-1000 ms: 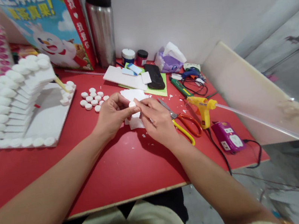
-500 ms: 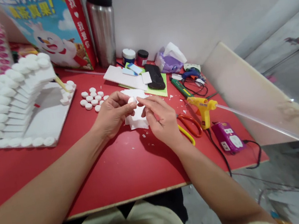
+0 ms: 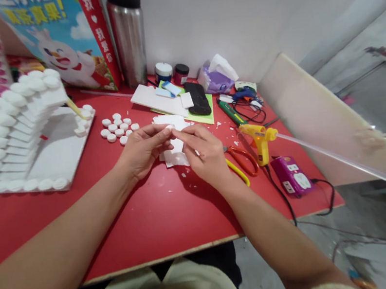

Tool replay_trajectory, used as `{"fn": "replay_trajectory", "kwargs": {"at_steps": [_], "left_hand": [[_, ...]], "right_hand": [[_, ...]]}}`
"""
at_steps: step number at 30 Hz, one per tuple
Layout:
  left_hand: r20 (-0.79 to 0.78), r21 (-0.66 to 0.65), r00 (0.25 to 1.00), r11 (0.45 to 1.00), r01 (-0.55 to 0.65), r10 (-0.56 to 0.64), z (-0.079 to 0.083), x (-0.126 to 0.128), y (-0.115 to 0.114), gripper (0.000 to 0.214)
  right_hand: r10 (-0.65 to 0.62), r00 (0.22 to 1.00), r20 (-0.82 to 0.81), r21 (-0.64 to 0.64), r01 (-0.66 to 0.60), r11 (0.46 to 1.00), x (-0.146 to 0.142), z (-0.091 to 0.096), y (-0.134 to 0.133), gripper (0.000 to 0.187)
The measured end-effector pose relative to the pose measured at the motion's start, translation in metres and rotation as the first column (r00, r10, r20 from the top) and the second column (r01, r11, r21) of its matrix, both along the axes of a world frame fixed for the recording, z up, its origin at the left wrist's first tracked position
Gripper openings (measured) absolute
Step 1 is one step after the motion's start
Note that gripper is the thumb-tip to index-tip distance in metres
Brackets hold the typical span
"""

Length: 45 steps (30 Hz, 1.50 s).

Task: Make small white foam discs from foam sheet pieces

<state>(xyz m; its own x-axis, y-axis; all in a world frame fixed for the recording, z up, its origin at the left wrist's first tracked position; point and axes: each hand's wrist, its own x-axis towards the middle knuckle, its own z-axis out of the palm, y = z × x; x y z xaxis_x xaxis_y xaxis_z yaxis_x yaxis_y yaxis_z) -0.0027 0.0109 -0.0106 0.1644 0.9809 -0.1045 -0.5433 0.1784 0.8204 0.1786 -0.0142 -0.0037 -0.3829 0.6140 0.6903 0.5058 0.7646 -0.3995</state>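
My left hand (image 3: 144,148) and my right hand (image 3: 205,155) meet over the red table (image 3: 146,221). The left fingers pinch a small white round cap (image 3: 168,128). The right thumb and forefinger close on the same cap from the right. Under both hands lie white foam pieces (image 3: 176,154). A cluster of several white caps (image 3: 118,127) lies just left of the hands. A white stepped foam model (image 3: 23,128) edged with caps stands at the far left.
Red-and-yellow scissors (image 3: 242,161), a yellow glue gun (image 3: 261,140) with a long clear stick and a purple socket (image 3: 293,177) lie right of my hands. A steel flask (image 3: 128,32), a colourful box (image 3: 60,38), small jars, a black case (image 3: 197,98) and foam sheets stand behind.
My right hand pulled a little away from the cap half a second ago and has come back onto it. The left hand has stayed in place with the cap.
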Motion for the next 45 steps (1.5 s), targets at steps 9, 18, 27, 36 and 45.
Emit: {"fn": "replay_trajectory", "kwargs": {"at_steps": [9, 18, 27, 36, 45], "left_hand": [[0.031, -0.004, 0.989, 0.989, 0.146, -0.146, -0.001, 0.001, -0.002, 0.037], [-0.093, 0.014, 0.982, 0.986, 0.166, -0.164, 0.003, 0.005, -0.008, 0.039], [-0.078, -0.081, 0.976, 0.977, 0.198, -0.205, 0.005, 0.005, -0.011, 0.034], [0.026, -0.196, 0.984, 0.965, 0.176, -0.174, 0.01, 0.002, -0.007, 0.006], [0.035, -0.181, 0.986, 0.97, 0.165, -0.161, 0.009, 0.003, -0.006, 0.008]], "right_hand": [[-0.2, 0.918, -0.342, -0.468, 0.019, 0.884, 0.0, 0.01, 0.002, 0.019], [-0.22, 0.948, -0.228, -0.407, 0.113, 0.906, -0.004, 0.007, 0.0, 0.011], [-0.257, 0.962, -0.09, -0.247, 0.228, 0.942, -0.001, 0.006, 0.0, 0.015], [-0.535, 0.83, -0.157, -0.409, 0.439, 0.8, 0.035, 0.037, -0.032, 0.027], [-0.838, 0.457, 0.298, -0.036, 0.883, 0.469, 0.134, 0.017, -0.08, 0.031]]}}
